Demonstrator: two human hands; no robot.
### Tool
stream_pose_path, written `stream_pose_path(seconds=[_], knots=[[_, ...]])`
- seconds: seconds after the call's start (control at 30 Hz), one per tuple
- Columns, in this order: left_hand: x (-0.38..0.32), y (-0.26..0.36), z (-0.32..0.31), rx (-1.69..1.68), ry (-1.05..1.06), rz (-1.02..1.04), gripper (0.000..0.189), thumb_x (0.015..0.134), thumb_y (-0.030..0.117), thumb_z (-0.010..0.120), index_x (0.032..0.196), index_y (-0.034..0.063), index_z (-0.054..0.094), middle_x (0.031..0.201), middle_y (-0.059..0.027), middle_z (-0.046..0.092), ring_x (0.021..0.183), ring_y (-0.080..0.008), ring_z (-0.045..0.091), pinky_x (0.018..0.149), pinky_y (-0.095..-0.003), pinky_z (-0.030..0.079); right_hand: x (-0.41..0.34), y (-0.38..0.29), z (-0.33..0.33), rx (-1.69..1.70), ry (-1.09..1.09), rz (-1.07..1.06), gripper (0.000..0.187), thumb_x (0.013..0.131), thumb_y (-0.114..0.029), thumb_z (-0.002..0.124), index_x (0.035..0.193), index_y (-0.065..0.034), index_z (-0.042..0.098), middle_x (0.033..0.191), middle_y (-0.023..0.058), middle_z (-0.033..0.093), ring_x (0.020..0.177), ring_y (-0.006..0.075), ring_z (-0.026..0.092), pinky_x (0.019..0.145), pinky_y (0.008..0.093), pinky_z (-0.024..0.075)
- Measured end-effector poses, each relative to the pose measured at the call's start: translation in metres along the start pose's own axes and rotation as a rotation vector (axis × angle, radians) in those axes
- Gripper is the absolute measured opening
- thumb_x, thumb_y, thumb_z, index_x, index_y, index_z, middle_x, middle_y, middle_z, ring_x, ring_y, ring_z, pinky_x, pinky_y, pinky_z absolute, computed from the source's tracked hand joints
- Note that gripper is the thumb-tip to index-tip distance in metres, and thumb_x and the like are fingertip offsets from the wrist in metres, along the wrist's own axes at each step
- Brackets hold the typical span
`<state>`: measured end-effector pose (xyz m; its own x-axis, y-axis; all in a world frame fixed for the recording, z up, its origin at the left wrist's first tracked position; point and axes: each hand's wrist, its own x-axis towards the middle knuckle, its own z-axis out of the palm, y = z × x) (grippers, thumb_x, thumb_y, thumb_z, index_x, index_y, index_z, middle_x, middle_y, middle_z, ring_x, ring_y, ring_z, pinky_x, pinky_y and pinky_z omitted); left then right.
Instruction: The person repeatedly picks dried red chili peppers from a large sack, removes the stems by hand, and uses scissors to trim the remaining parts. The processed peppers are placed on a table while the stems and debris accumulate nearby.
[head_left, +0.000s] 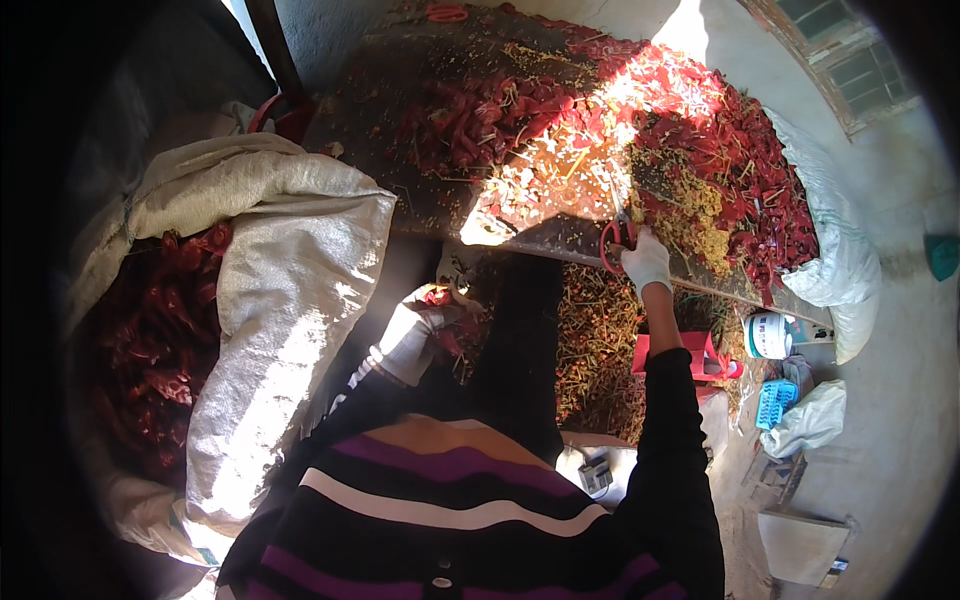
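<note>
White-gloved, my left hand is closed around a dried red chili pepper, with more red pods hanging beneath the fingers. My right hand, also in a white glove, holds red-handled scissors at the table's near edge, blades pointing away from me. Past the scissors, cut red chilies lie heaped on the dark table among pale yellow seeds and stems. An open white woven sack at my left is filled with whole dried red chilies.
Below the table lies a pile of stems and bits. A red box, a white tub and a blue plastic basket stand at the right. Another white sack borders the heap. Red scissor handles show at the far edge.
</note>
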<state>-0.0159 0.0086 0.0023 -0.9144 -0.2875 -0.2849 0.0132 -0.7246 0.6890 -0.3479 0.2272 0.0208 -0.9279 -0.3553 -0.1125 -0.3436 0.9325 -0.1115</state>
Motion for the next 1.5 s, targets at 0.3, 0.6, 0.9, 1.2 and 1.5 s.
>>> stream_pose_path(seconds=[0.3,0.6,0.9,1.2,1.5], knots=[[-0.001,0.005,-0.002,0.138,0.047,-0.078,0.024,0.089,0.009,0.066,0.111,0.0042,0.06,0.093,-0.0073,0.067,0.082,-0.0192,0.066,0.069,-0.0305,0.055,0.008,0.001,-0.009,0.194,-0.062,0.099,0.04,0.073,-0.017,0.078,0.107,-0.0033,0.062,0.101,0.0185,0.069,0.096,0.0349,0.067,0.085,0.0428,0.0527],[-0.007,0.009,0.016,0.082,0.025,-0.032,0.027,0.088,0.011,0.07,0.112,0.0045,0.06,0.093,-0.0047,0.066,0.077,-0.0148,0.066,0.064,-0.026,0.054,0.029,0.034,0.005,0.422,-0.107,0.031,0.043,0.074,-0.017,0.077,0.113,-0.003,0.066,0.095,0.0159,0.07,0.09,0.0245,0.069,0.079,0.0349,0.052],[-0.017,0.03,0.033,0.332,0.093,0.112,0.018,0.084,0.013,0.077,0.097,0.0057,0.066,0.079,-0.0008,0.067,0.063,-0.0071,0.06,0.051,-0.0197,0.046,-0.055,0.01,-0.01,1.484,-0.355,-0.331,0.029,0.084,0.004,0.067,0.107,-0.0025,0.052,0.092,0.0056,0.06,0.076,0.0153,0.062,0.072,0.032,0.0557],[-0.016,0.026,0.027,0.51,0.108,0.323,0.018,0.078,0.007,0.082,0.09,0.005,0.069,0.083,-0.0005,0.066,0.07,-0.0065,0.058,0.061,-0.0225,0.047,-0.153,-0.088,-0.091,0.102,0.171,-0.959,0.045,0.069,-0.027,0.084,0.105,-0.0104,0.062,0.092,0.0112,0.063,0.082,0.0333,0.063,0.072,0.0421,0.0518],[-0.024,0.032,0.022,0.342,0.168,0.179,0.02,0.078,0.007,0.083,0.09,0.0041,0.068,0.08,0.0015,0.065,0.069,-0.0053,0.057,0.059,-0.022,0.046,-0.164,-0.111,-0.111,0.022,0.159,-0.996,0.043,0.07,-0.029,0.081,0.105,-0.0115,0.063,0.095,0.0106,0.062,0.085,0.0326,0.063,0.074,0.044,0.0512]])
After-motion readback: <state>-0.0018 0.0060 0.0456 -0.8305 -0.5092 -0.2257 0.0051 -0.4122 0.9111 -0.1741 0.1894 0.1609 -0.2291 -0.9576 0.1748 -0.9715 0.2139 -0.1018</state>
